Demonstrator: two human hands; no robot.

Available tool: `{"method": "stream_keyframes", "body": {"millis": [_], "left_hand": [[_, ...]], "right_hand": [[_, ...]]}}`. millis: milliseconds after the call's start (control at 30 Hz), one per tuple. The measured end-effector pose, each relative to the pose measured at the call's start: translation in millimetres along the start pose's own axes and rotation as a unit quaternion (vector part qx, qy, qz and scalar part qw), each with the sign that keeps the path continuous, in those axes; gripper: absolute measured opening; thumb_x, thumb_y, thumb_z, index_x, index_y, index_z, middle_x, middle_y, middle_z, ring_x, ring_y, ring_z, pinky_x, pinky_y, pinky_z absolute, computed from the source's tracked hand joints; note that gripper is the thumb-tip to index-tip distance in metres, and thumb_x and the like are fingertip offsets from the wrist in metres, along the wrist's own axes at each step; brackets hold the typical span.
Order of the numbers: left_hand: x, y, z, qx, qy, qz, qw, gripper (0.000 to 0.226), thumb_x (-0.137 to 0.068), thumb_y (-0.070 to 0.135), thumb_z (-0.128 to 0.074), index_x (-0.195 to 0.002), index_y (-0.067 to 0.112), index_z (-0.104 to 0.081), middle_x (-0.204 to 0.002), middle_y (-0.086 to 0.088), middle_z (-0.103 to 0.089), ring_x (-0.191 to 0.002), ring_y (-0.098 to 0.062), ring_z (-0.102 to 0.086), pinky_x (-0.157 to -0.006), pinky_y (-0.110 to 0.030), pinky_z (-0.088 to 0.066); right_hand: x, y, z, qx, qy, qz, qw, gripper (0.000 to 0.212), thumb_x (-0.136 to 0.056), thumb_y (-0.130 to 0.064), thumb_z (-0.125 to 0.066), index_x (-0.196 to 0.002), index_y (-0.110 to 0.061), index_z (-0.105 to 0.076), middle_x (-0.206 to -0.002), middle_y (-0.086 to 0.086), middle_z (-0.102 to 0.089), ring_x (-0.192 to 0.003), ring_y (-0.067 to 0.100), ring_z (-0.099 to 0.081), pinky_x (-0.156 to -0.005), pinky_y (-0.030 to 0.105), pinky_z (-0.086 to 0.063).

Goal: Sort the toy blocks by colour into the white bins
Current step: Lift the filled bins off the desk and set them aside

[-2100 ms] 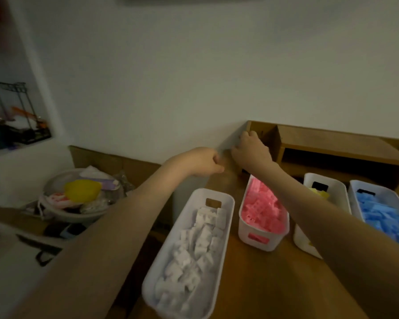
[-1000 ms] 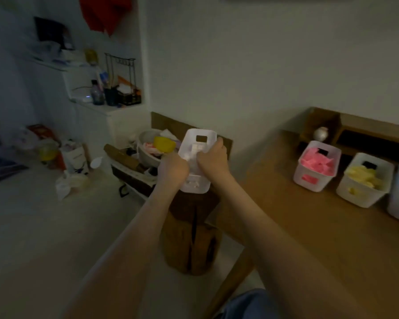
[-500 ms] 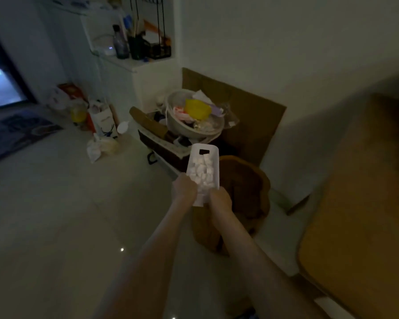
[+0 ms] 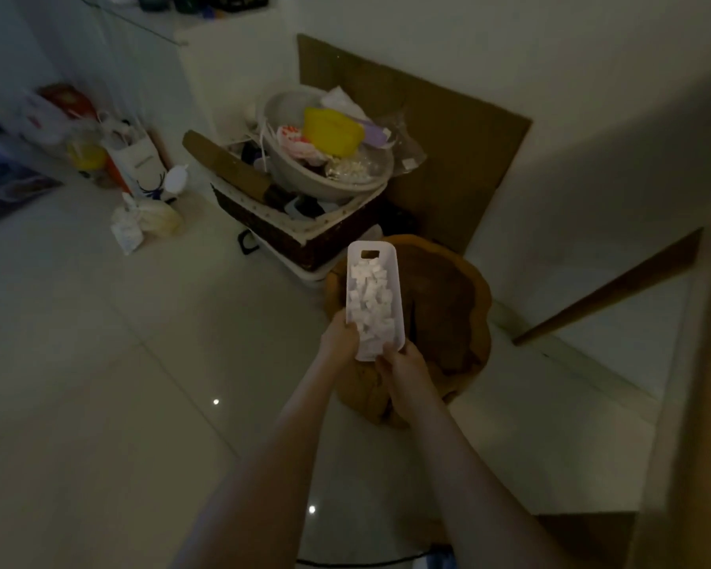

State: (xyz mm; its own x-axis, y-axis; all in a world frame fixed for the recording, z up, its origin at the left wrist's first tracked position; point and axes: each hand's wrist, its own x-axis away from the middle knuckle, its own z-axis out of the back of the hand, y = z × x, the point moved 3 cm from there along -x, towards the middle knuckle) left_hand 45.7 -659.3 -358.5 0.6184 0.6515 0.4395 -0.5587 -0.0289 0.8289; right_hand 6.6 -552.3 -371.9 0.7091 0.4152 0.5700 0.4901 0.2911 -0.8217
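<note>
Above wooden stump stool (image 4: 440,305), left hand (image 4: 339,336) and right hand (image 4: 403,369) grasp near end of white bin (image 4: 399,318); tilt risks spilling white blocks (image 4: 371,299) onto floor (image 4: 140,384).

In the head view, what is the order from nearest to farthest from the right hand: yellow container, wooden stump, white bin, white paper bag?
1. white bin, gripped by the right hand.
2. wooden stump, close below, on the right.
3. yellow container, beyond the stump.
4. white paper bag, far left.
</note>
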Motion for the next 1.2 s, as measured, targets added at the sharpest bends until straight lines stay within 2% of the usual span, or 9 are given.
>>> {"method": "stream_keyframes", "body": {"millis": [167, 267, 367, 533, 633, 800, 967, 1067, 1200], "left_hand": [[-3, -7, -8, 0.002, 0.025, 0.051, 0.998, 0.046, -0.099, 0.031, -0.036, -0.142, 0.016, -0.031, -0.138, -0.012, -0.045, -0.122, -0.032, -0.048, -0.092, -0.040, -0.044], [12, -4, -6, 0.005, 0.111, 0.038, 0.993, 0.041, -0.099, 0.023, -0.035, -0.138, 0.009, -0.034, -0.137, -0.015, -0.044, -0.121, -0.031, -0.047, -0.097, -0.042, -0.045], [28, 8, 4, 0.010, 0.143, 0.010, 0.990, 0.032, -0.096, 0.021, -0.040, -0.126, 0.010, -0.045, -0.125, -0.014, -0.051, -0.110, -0.028, -0.054, -0.090, -0.043, -0.050], [92, 43, 23, 0.177, 0.158, -0.096, 0.967, 0.019, -0.093, 0.020, -0.051, -0.109, 0.019, -0.062, -0.109, -0.002, -0.062, -0.099, -0.017, -0.061, -0.073, -0.010, -0.048], [149, 66, 54, 0.336, 0.155, -0.117, 0.922, 0.023, -0.096, 0.012, -0.044, -0.111, 0.012, -0.061, -0.105, -0.009, -0.064, -0.097, -0.019, -0.063, -0.072, -0.022, -0.050], [232, 94, 98, 0.402, 0.244, -0.170, 0.866, 0.019, -0.092, 0.002, -0.042, -0.098, 0.008, -0.059, -0.095, -0.018, -0.064, -0.082, -0.027, -0.064, -0.080, -0.044, -0.052], [283, 141, 72, 0.418, 0.102, -0.219, 0.876, 0.024, -0.099, 0.010, -0.038, -0.116, 0.011, -0.055, -0.104, -0.005, -0.056, -0.094, -0.011, -0.056, -0.066, -0.010, -0.047], [301, 164, 39, 0.340, -0.048, -0.239, 0.908, 0.019, -0.100, 0.022, -0.037, -0.104, 0.022, -0.056, -0.101, 0.003, -0.061, -0.075, 0.002, -0.057, -0.065, -0.018, -0.047], [320, 195, -4, 0.236, -0.131, -0.292, 0.918, 0.024, -0.101, 0.014, -0.036, -0.117, 0.015, -0.053, -0.109, -0.003, -0.063, -0.095, -0.012, -0.065, -0.080, -0.030, -0.054]], "right_hand": [[-3, 7, -1, -0.085, -0.002, -0.026, 0.996, 0.077, -0.090, -0.027, -0.061, -0.149, -0.024, -0.013, -0.147, 0.006, -0.035, -0.127, 0.029, -0.046, -0.099, 0.042, -0.046], [14, 1, 0, 0.021, 0.096, -0.012, 0.995, 0.098, -0.079, -0.041, -0.070, -0.149, -0.023, -0.004, -0.154, 0.005, -0.020, -0.139, 0.030, -0.027, -0.110, 0.048, -0.032], [41, -14, -6, 0.124, 0.144, 0.050, 0.981, 0.087, -0.079, -0.038, -0.070, -0.146, -0.016, -0.018, -0.148, 0.006, -0.028, -0.136, 0.028, -0.030, -0.110, 0.042, -0.033], [107, -59, -32, 0.055, 0.000, 0.160, 0.986, 0.029, -0.092, -0.020, -0.053, -0.120, -0.011, -0.050, -0.113, 0.009, -0.059, -0.107, 0.029, -0.057, -0.091, 0.042, -0.048], [153, -89, -43, 0.022, -0.039, 0.185, 0.982, 0.024, -0.091, -0.020, -0.055, -0.113, -0.011, -0.055, -0.108, 0.009, -0.062, -0.103, 0.029, -0.060, -0.092, 0.044, -0.050], [245, -116, -51, 0.003, -0.150, 0.192, 0.970, 0.029, -0.093, -0.018, -0.055, -0.121, -0.012, -0.051, -0.117, 0.007, -0.058, -0.105, 0.019, -0.058, -0.095, 0.040, -0.050], [307, -141, -11, 0.032, -0.103, 0.268, 0.957, 0.023, -0.094, -0.018, -0.049, -0.117, -0.015, -0.045, -0.101, -0.004, -0.056, -0.104, 0.018, -0.056, -0.093, 0.039, -0.049], [327, -160, 35, 0.098, -0.047, 0.288, 0.951, 0.033, -0.094, -0.028, -0.048, -0.123, -0.016, -0.037, -0.107, 0.001, -0.053, -0.101, 0.017, -0.055, -0.079, 0.032, -0.050], [330, -183, 111, 0.210, 0.080, 0.333, 0.916, 0.034, -0.095, -0.032, -0.047, -0.123, -0.013, -0.042, -0.104, 0.001, -0.058, -0.089, 0.015, -0.058, -0.066, 0.025, -0.046]]}}
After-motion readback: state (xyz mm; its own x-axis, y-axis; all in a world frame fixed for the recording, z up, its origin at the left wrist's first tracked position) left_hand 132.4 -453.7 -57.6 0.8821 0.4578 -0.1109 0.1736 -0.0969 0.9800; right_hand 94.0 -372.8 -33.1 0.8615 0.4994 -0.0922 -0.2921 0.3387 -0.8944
